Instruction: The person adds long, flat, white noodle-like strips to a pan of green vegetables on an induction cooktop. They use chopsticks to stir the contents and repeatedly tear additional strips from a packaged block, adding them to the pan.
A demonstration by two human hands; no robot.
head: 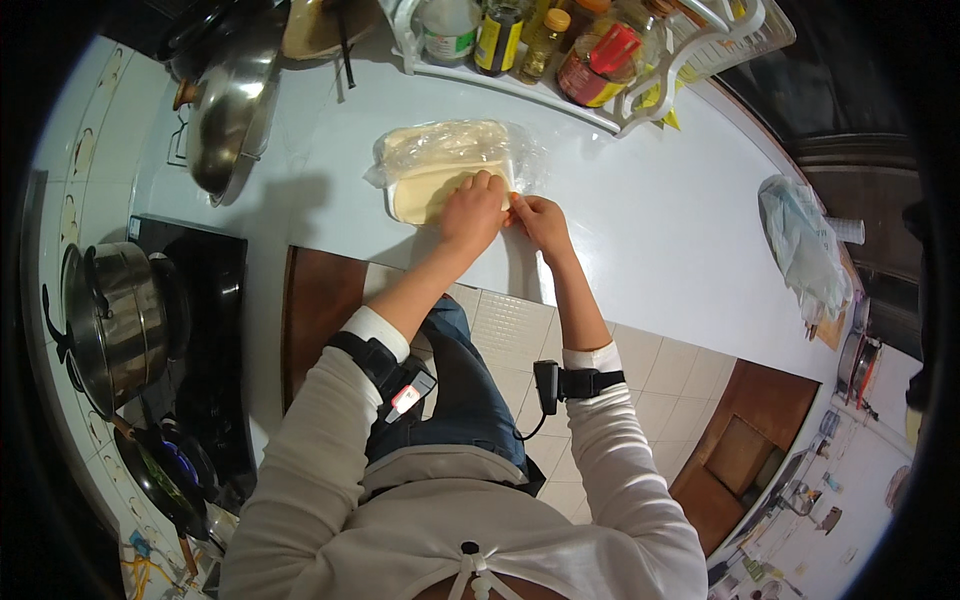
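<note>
A stack of flat, pale yellow sheets (420,196), perhaps dough or bean curd, lies in a shallow white tray (391,204) on the white countertop. Clear plastic wrap (442,142) is bunched back over the far half. My left hand (472,214) rests on the right part of the sheets with its fingers bent; what lies beneath its fingertips is hidden. At the near right edge of the stack, my right hand (544,225) has thumb and fingers pinched together, close against the left hand. The pinch seems to be on the edge of a sheet.
A white rack (517,82) of bottles and jars stands at the back. To the left are a metal wok (229,127), a steel pot (124,322) and a frying pan (161,480) over a blue flame (180,457). A plastic bag (802,240) lies far right.
</note>
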